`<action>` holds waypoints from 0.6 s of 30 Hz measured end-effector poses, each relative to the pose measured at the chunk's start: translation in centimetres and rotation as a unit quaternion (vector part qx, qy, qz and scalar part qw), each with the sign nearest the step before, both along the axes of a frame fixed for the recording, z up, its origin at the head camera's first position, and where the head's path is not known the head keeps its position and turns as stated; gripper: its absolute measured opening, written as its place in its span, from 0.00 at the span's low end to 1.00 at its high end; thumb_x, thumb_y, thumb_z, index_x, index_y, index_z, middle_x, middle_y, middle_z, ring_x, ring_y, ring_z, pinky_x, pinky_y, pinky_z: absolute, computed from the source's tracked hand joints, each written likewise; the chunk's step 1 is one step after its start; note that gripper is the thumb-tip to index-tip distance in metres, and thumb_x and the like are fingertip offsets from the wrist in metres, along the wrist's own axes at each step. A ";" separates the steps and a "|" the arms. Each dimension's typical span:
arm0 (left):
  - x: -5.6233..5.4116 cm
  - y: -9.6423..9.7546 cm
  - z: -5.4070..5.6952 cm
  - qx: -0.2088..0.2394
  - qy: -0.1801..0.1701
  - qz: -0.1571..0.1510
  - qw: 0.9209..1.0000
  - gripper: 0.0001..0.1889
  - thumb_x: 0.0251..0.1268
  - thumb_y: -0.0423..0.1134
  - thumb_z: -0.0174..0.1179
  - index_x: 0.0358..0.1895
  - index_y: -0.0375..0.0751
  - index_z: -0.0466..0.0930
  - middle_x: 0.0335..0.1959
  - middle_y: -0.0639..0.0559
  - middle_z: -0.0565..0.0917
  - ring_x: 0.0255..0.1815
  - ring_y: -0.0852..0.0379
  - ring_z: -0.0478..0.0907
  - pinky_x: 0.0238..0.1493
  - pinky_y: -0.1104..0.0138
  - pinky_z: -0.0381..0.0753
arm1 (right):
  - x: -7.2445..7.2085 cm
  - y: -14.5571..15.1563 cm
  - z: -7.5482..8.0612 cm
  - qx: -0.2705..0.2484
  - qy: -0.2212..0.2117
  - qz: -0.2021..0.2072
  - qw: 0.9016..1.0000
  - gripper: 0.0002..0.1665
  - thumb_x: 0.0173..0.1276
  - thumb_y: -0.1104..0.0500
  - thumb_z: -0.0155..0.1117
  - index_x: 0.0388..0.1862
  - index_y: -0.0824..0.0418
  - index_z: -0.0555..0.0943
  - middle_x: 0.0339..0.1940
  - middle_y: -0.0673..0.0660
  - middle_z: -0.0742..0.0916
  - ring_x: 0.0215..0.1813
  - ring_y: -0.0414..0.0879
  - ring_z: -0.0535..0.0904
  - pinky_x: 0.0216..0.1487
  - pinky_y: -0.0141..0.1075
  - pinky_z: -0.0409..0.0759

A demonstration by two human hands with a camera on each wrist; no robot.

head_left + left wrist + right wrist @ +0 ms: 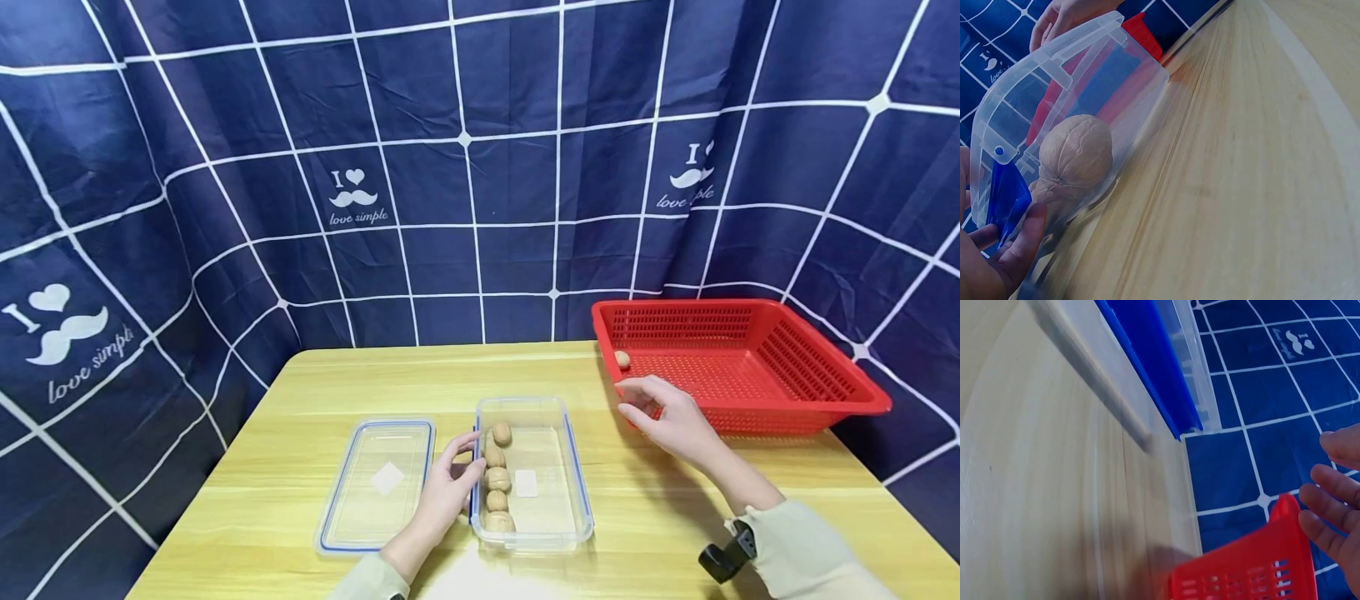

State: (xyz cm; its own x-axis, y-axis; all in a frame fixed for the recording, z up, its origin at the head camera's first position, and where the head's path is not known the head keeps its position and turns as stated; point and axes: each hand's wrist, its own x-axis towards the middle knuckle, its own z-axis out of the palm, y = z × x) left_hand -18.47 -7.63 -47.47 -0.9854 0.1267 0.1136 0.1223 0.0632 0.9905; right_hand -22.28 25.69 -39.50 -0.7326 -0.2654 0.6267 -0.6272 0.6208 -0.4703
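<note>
A clear plastic food container with blue side clasps stands on the table, several walnuts lined up along its left wall. My left hand holds that left side; in the left wrist view its thumb and fingers are at the blue clasp. Over the near left corner of a red plastic basket, my right hand hovers with loosely bent fingers and nothing between them. One walnut lies inside the basket at its left wall.
Left of the container lies its clear lid with a blue seal, flat on the wooden table. A dark blue curtain with white lines hangs behind the table and at both sides.
</note>
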 end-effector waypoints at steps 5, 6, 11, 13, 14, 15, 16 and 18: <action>-0.1 0.0 -0.1 -0.001 0.004 0.001 1.000 0.23 0.64 0.39 0.58 0.62 0.44 0.69 0.57 0.45 0.70 0.44 0.53 0.75 0.16 0.72 0.74 | 0.4 -1.0 -0.2 0.014 -0.003 0.005 1.000 0.18 0.53 0.68 0.70 0.44 0.58 0.81 0.30 0.43 0.80 0.32 0.35 0.74 0.32 0.25 0.73; -0.1 0.0 -0.1 -0.001 0.004 0.001 1.000 0.23 0.64 0.40 0.58 0.62 0.44 0.69 0.57 0.45 0.70 0.44 0.53 0.75 0.16 0.72 0.73 | 0.4 -1.2 -0.3 0.017 -0.004 0.009 1.000 0.18 0.53 0.68 0.70 0.44 0.58 0.81 0.30 0.42 0.80 0.31 0.35 0.74 0.32 0.25 0.74; 0.0 0.0 0.0 -0.001 0.007 0.002 1.000 0.23 0.64 0.39 0.58 0.62 0.43 0.69 0.57 0.43 0.70 0.43 0.55 0.76 0.15 0.72 0.73 | 0.9 -2.4 -0.3 0.016 -0.013 0.033 0.999 0.19 0.53 0.67 0.70 0.45 0.58 0.80 0.30 0.43 0.80 0.30 0.35 0.75 0.28 0.30 0.76; 0.1 0.0 0.3 0.001 0.005 0.001 1.000 0.23 0.65 0.38 0.57 0.62 0.43 0.69 0.58 0.43 0.70 0.43 0.55 0.76 0.15 0.72 0.73 | 1.1 -2.8 -0.2 0.015 -0.022 0.040 0.999 0.18 0.54 0.67 0.69 0.45 0.57 0.80 0.32 0.44 0.80 0.30 0.35 0.75 0.27 0.33 0.76; 0.2 0.0 0.5 0.002 0.004 0.000 1.000 0.23 0.65 0.38 0.57 0.63 0.43 0.69 0.58 0.43 0.70 0.43 0.55 0.76 0.15 0.71 0.73 | 1.2 -3.1 -0.2 0.016 -0.026 0.043 0.999 0.18 0.55 0.66 0.69 0.45 0.57 0.80 0.32 0.45 0.80 0.31 0.35 0.75 0.27 0.33 0.76; 0.4 0.0 0.8 0.002 0.004 -0.001 1.000 0.22 0.65 0.37 0.57 0.62 0.42 0.69 0.58 0.42 0.70 0.43 0.54 0.75 0.16 0.71 0.73 | 1.3 -3.3 -0.2 0.017 -0.029 0.045 0.998 0.18 0.55 0.66 0.69 0.45 0.56 0.80 0.33 0.46 0.81 0.31 0.35 0.75 0.26 0.34 0.76; 0.6 0.0 1.1 0.001 0.004 -0.002 1.000 0.22 0.65 0.36 0.57 0.62 0.42 0.69 0.58 0.41 0.70 0.43 0.54 0.75 0.16 0.71 0.73 | 1.3 -3.5 -0.3 0.019 -0.029 0.050 0.998 0.18 0.56 0.67 0.68 0.45 0.56 0.80 0.33 0.46 0.81 0.32 0.35 0.75 0.27 0.34 0.76; 0.9 0.0 1.9 -0.001 0.003 -0.004 1.000 0.22 0.65 0.35 0.56 0.62 0.41 0.69 0.58 0.40 0.69 0.44 0.53 0.75 0.17 0.72 0.74 | 1.3 -3.9 -0.4 0.021 -0.027 0.060 0.998 0.18 0.55 0.68 0.68 0.45 0.57 0.80 0.33 0.49 0.81 0.33 0.35 0.75 0.28 0.35 0.77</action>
